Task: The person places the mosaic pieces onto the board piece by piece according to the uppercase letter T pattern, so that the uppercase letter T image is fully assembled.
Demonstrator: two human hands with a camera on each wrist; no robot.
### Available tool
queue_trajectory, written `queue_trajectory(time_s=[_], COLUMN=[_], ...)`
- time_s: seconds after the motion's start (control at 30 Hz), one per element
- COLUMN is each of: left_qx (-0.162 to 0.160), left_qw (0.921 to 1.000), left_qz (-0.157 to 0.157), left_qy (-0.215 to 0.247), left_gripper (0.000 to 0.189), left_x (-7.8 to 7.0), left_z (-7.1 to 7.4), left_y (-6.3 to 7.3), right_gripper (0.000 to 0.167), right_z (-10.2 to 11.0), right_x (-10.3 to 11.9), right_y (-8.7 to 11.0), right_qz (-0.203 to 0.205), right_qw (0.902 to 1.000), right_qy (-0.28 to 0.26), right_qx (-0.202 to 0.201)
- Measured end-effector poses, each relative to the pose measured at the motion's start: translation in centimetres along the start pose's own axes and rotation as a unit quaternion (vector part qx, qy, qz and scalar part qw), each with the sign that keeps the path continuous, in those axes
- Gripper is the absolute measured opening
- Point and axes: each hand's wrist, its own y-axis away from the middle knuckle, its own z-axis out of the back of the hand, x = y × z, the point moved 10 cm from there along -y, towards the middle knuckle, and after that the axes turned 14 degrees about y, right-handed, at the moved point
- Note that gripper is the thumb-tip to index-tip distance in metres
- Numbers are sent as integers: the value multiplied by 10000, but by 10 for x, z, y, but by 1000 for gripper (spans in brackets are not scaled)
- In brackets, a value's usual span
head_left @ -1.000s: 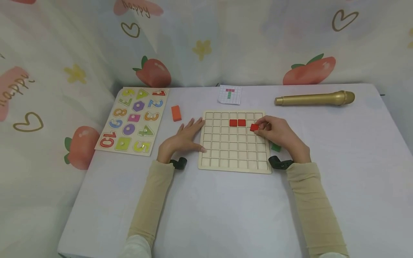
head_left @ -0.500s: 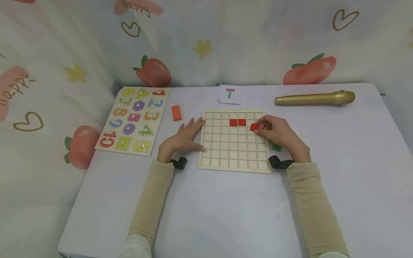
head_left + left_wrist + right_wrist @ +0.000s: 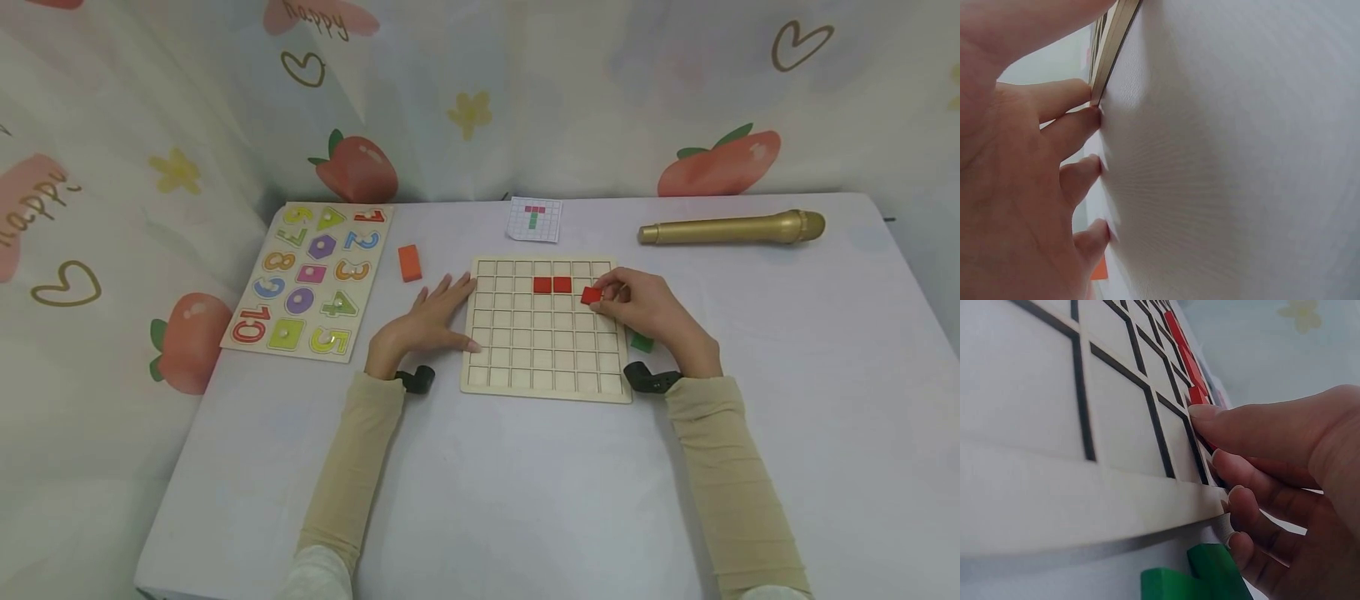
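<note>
the right hand (image 3: 647, 308) is pinching 1 red tile (image 3: 590, 296) near 2 others (image 3: 542, 286), the spread left hand (image 3: 422, 326) touching the grid board (image 3: 521, 357).

Head: high behind right hand (image 3: 647, 307), facing down. Right wrist: close beside grip. Left wrist: leftward, low. Shared: grid board (image 3: 543, 340).

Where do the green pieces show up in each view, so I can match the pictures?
Head: green pieces right of center, just off the right edge of the grid board, by the right hand.
Left wrist: not in it.
Right wrist: bottom, right of center.
Shared landmark: the grid board, its edge at upper left in the left wrist view.
</note>
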Motion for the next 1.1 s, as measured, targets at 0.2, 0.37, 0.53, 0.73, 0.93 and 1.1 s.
queue_trajectory(time_s=[0.2,0.37,0.53,0.73,0.93,1.1], left_qx=[-9,-30,-106,-221,-134,-183], left_qw=[10000,10000,9999,9996,9996,9996], left_qz=[11,48,120,127,209,164], left_qy=[-21,10,-24,-79,-132,-138], left_gripper=[111,107,104,104,105,104], left_x=[0,2,2,-1,1,-2], left_z=[-1,-2,-1,1,-3,-3], left_y=[1,2,-1,-3,-3,-1], right_gripper=[34,33,33,32,33,33], right_z=[-1,-2,-1,1,-2,3], right_x=[1,1,2,4,5,5], right_y=[1,2,0,-6,-4,-1], right_qz=[4,19,-23,14,-22,-7], right_qw=[10000,9999,9997,9994,9996,9993], right_qy=[-5,0,38,144,140,137], right_qx=[-12,-102,-247,-316,-226,-356])
